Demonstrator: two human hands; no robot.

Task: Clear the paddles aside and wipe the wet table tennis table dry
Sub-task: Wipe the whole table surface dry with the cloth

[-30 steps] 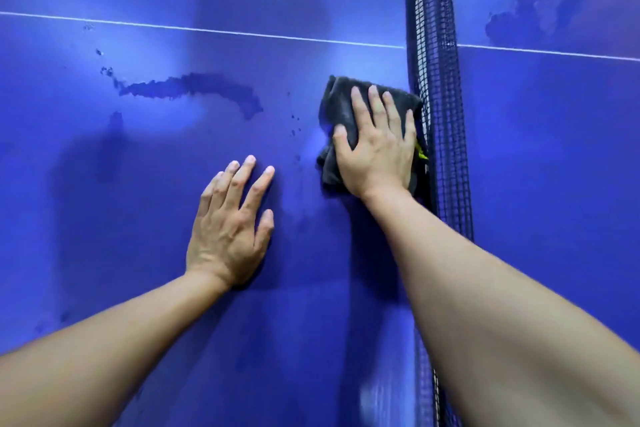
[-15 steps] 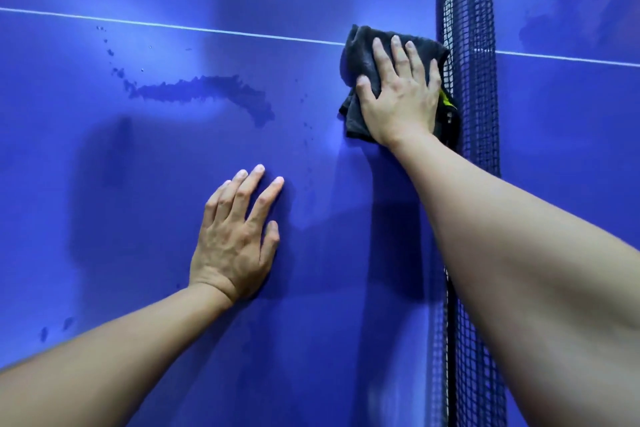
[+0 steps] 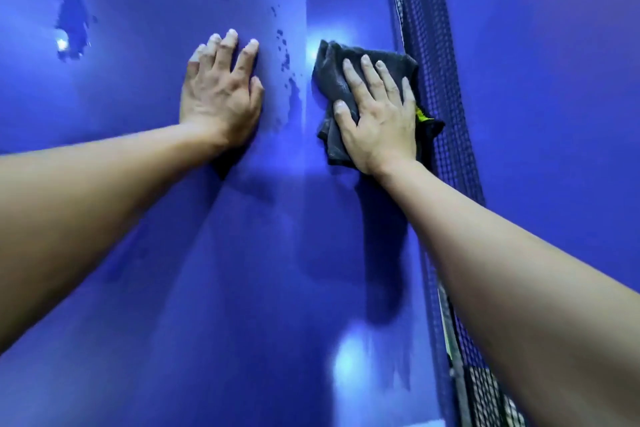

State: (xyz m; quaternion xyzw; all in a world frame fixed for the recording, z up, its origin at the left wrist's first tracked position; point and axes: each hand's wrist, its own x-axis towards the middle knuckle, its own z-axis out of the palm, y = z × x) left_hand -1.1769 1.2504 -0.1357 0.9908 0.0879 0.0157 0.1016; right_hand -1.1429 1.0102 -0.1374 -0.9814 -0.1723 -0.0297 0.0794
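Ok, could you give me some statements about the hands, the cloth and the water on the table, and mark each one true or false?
1. The right hand presses flat on a dark grey cloth. True.
2. The left hand grips a paddle. False: it lies flat on the blue table, holding nothing.
3. The cloth lies beyond the net. False: it is on the hands' side, beside the net.
4. Water drops sit between the left hand and the cloth. True.

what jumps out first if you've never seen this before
Two bare forearms reach across a deep blue table. The right hand presses a dark grey cloth flat beside the net, while the left hand lies flat to its left. Dark water patches sit at upper left.
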